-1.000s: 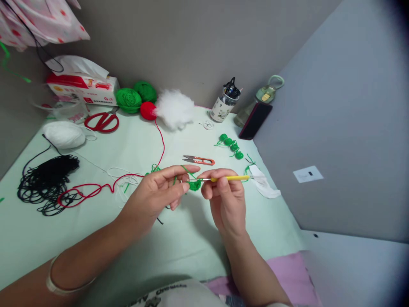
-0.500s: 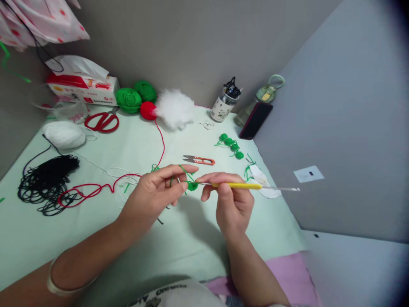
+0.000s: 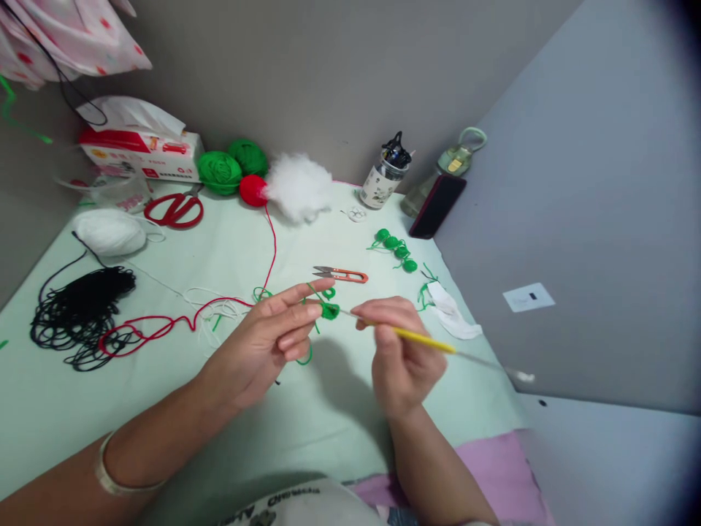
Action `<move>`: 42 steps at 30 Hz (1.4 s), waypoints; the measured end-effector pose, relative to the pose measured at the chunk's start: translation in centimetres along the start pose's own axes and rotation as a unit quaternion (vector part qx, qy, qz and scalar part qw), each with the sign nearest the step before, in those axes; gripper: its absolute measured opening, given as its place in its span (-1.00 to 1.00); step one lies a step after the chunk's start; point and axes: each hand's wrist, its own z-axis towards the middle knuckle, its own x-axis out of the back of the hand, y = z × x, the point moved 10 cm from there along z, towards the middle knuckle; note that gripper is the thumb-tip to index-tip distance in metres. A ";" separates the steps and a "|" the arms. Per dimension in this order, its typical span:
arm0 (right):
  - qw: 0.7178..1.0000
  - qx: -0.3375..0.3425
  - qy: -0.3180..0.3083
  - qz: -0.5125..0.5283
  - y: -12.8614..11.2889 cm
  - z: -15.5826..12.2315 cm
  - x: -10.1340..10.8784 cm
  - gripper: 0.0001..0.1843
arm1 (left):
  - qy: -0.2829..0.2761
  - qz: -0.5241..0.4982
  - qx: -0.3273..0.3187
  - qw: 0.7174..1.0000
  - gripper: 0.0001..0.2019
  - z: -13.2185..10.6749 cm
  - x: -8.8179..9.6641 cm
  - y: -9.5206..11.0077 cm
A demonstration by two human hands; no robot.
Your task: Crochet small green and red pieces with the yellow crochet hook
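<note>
Between the thumb and fingers of my left hand [image 3: 279,329] is pinched a small green crochet piece [image 3: 330,311], with green yarn running over the raised forefinger. My right hand [image 3: 402,351] is closed around the yellow handle of a crochet hook [image 3: 424,338]. The hook's thin metal tip points left and reaches the edge of the green piece; I cannot tell whether it is inside a stitch. Its other metal end sticks out to the right, blurred. Just beyond the hands lie orange thread snips [image 3: 342,275]. Small green crocheted balls [image 3: 397,248] sit in a row farther right.
White stuffing [image 3: 300,186], a red yarn ball [image 3: 253,191], green yarn balls [image 3: 220,172], a tissue pack [image 3: 147,153] and red scissors [image 3: 175,210] line the back. Black yarn [image 3: 85,314] lies left. A jar [image 3: 379,183], bottle [image 3: 421,193] and phone [image 3: 438,207] stand back right.
My right hand has moved slightly right and the crochet hook has tilted, its outer end lower. The green piece shows more fully, and my left fingers have shifted a little.
</note>
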 end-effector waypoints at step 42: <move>0.994 0.056 -0.039 -0.086 -1.1 -1.0 -1.9 -0.58 | 0.025 0.042 -0.047 0.998 -0.55 0.0 0.1 -0.3</move>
